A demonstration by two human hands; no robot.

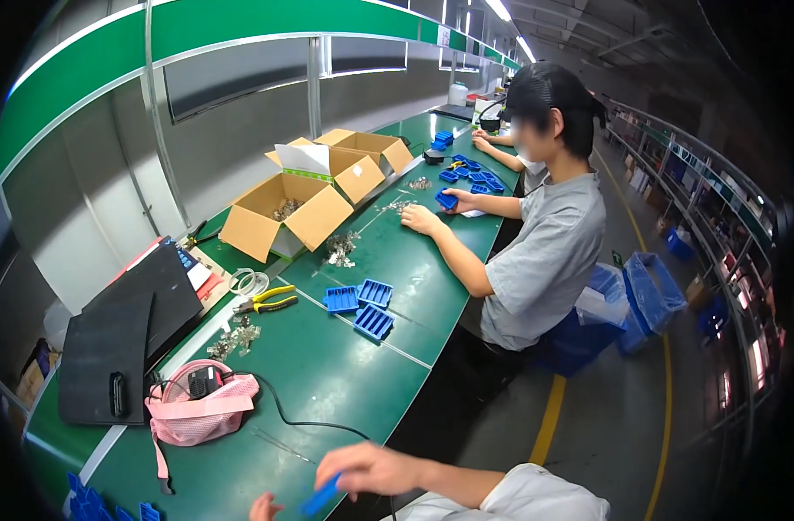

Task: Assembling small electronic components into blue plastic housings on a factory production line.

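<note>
At the lower edge, my right hand (375, 469) is closed on a blue plastic piece (321, 495), tilted and slightly blurred, its shape partly hidden by the fingers. Just left of it, only a few fingers of my left hand (265, 507) rise into view; they are apart, with nothing visible in them. Thin metal tweezers (282, 445) seem to lie on the green bench (327, 386) beyond my hands. Farther off are slotted blue trays (373, 322), yellow-handled pliers (271, 300) and a pile of small metal parts (234, 339).
A pink mesh pouch (204, 421) with a black cable lies left. Blue pieces (89, 499) fill the lower left corner. Black sheets (110, 356) and open cardboard boxes (284, 213) line the back. A co-worker (553, 208) sits farther along, holding a blue tray (446, 200).
</note>
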